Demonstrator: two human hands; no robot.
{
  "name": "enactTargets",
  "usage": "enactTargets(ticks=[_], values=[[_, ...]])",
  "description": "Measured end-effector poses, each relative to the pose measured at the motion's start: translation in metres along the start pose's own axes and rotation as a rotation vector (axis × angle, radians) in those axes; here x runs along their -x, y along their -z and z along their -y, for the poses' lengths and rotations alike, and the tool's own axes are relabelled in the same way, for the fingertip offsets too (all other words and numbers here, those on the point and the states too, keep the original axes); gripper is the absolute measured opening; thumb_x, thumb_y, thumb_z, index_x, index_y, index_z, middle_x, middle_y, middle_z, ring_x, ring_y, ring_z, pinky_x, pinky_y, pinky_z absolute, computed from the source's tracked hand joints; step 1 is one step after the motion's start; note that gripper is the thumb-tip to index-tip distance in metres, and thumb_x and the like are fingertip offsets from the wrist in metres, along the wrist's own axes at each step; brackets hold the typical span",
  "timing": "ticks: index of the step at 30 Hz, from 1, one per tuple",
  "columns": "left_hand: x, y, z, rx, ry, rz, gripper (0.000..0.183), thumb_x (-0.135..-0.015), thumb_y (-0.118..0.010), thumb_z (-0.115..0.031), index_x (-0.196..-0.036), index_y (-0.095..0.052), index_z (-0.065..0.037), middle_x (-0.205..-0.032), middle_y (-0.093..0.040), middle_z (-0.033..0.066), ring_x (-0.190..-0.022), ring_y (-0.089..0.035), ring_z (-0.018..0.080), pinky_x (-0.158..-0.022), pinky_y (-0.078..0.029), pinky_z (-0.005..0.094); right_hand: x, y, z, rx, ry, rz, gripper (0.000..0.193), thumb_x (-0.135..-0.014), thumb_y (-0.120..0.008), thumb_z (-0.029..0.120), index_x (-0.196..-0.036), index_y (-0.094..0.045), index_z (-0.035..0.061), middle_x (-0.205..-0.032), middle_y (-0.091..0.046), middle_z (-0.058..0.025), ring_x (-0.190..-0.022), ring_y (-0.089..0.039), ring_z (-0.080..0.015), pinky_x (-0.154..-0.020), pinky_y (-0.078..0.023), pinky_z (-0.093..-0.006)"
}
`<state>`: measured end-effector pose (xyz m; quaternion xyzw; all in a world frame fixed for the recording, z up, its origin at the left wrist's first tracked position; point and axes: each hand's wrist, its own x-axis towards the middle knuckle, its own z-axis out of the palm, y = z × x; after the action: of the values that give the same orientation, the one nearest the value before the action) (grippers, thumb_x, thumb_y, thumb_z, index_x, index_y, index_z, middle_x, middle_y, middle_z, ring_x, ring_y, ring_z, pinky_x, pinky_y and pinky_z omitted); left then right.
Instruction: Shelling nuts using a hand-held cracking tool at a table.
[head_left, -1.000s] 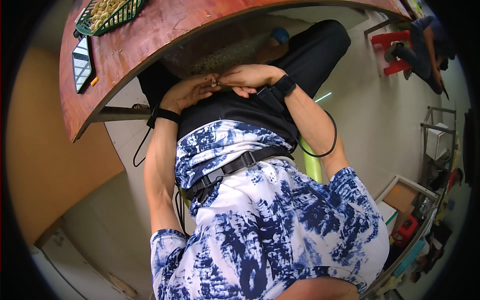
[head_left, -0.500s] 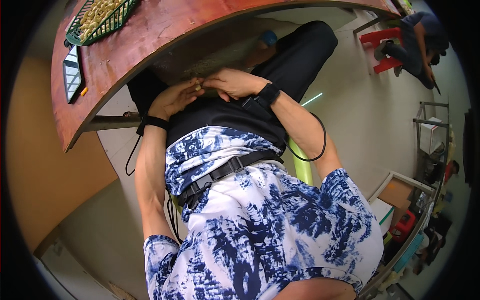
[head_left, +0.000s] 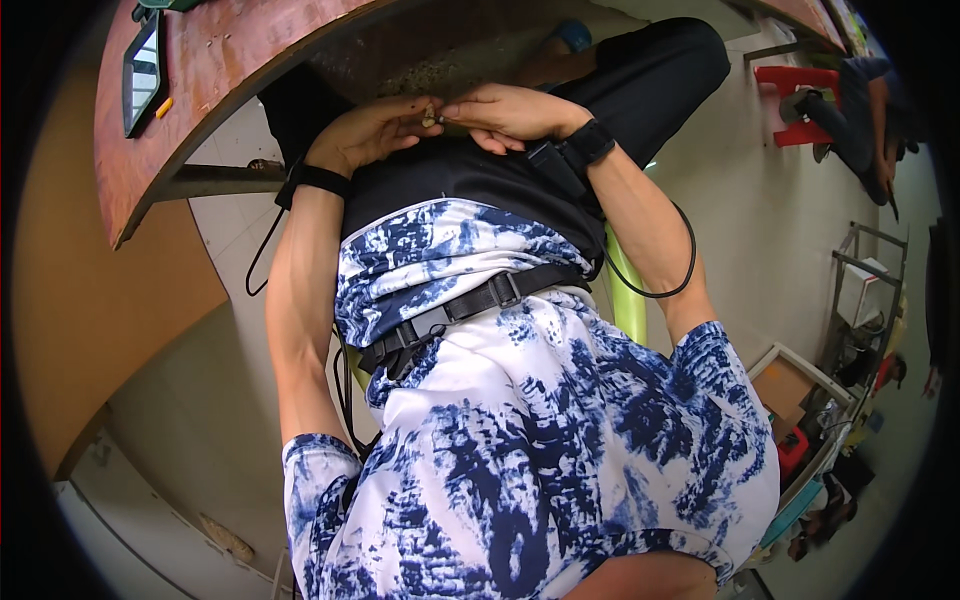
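Between my fingertips, over my lap, is a small beige nut-like piece [head_left: 430,117]; its exact kind is too small to make out. My left hand [head_left: 372,133] pinches it from the left, palm turned partly up. From the right, the thumb and fingertips of my right hand [head_left: 512,112] close on the same piece, with the other fingers curled below. Both hands sit just above my dark trousers [head_left: 450,180], near the table edge. Small pale crumbs [head_left: 425,75] lie on the floor beyond the hands.
A reddish wooden table [head_left: 215,75] curves across the upper left, holding a dark-framed phone or tablet [head_left: 145,75], an orange stub [head_left: 164,107] and part of a green basket [head_left: 170,4]. Another person [head_left: 860,110] sits near a red stool [head_left: 800,78]. A metal rack [head_left: 868,290] stands right.
The view has shifted, so the table and basket sit higher and farther left, with most of the basket now out of sight. My hands stay together at the small beige piece.
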<state>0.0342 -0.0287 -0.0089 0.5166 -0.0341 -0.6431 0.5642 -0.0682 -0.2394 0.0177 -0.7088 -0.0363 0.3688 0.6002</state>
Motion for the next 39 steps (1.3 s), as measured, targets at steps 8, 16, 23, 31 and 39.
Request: enactTargets(ticks=[8,16,23,31,39], values=[[-0.001,-0.001,0.003,0.071,-0.036,-0.037,0.034,-0.087,-0.061,-0.029,-0.115,-0.057,-0.009,-0.106,-0.061,-0.0012,-0.092,-0.06,0.0095,-0.066,-0.047,0.0155,0.002,-0.007,-0.001,0.125,0.12,-0.149,0.038,-0.097,-0.038,0.034,-0.109,-0.058,0.0036,-0.051,-0.05,-0.0004,-0.037,-0.043,-0.0072,-0.039,-0.036,-0.0213],[-0.002,0.009,0.003,0.106,-0.036,0.014,0.033,-0.087,-0.061,-0.025,-0.114,-0.058,-0.006,-0.103,-0.061,0.0017,-0.087,-0.06,0.0102,-0.069,-0.05,0.0165,0.005,-0.01,0.01,0.045,0.075,-0.205,0.04,-0.097,-0.036,0.033,-0.108,-0.058,0.0014,-0.052,-0.053,-0.0028,-0.036,-0.043,-0.0084,-0.039,-0.036,-0.0221],[0.0,-0.001,0.001,0.185,-0.044,-0.064,0.027,-0.088,-0.059,-0.02,-0.109,-0.059,-0.004,-0.096,-0.063,0.0029,-0.08,-0.063,0.0113,-0.058,-0.051,0.0147,0.004,-0.002,0.011,0.006,-0.038,-0.031,0.045,-0.097,-0.036,0.036,-0.088,-0.058,-0.0024,-0.053,-0.054,-0.0049,-0.037,-0.042,-0.0088,-0.039,-0.036,-0.0237],[-0.002,0.005,0.002,0.165,-0.03,0.072,0.028,-0.089,-0.058,-0.023,-0.11,-0.059,-0.005,-0.1,-0.062,0.0054,-0.084,-0.062,0.0114,-0.065,-0.051,0.0165,0.007,-0.008,0.004,0.002,0.084,-0.102,0.044,-0.097,-0.036,0.035,-0.087,-0.057,-0.0021,-0.052,-0.054,-0.0041,-0.036,-0.043,-0.0085,-0.039,-0.036,-0.0228],[0.002,-0.012,0.001,0.179,-0.032,-0.049,0.027,-0.089,-0.058,-0.019,-0.11,-0.057,-0.003,-0.098,-0.062,0.004,-0.085,-0.063,0.0144,-0.056,-0.052,0.0132,0.011,-0.006,0.014,0.011,0.013,-0.057,0.04,-0.096,-0.035,0.031,-0.094,-0.058,-0.0016,-0.054,-0.056,-0.005,-0.036,-0.042,-0.0085,-0.04,-0.036,-0.0228]])
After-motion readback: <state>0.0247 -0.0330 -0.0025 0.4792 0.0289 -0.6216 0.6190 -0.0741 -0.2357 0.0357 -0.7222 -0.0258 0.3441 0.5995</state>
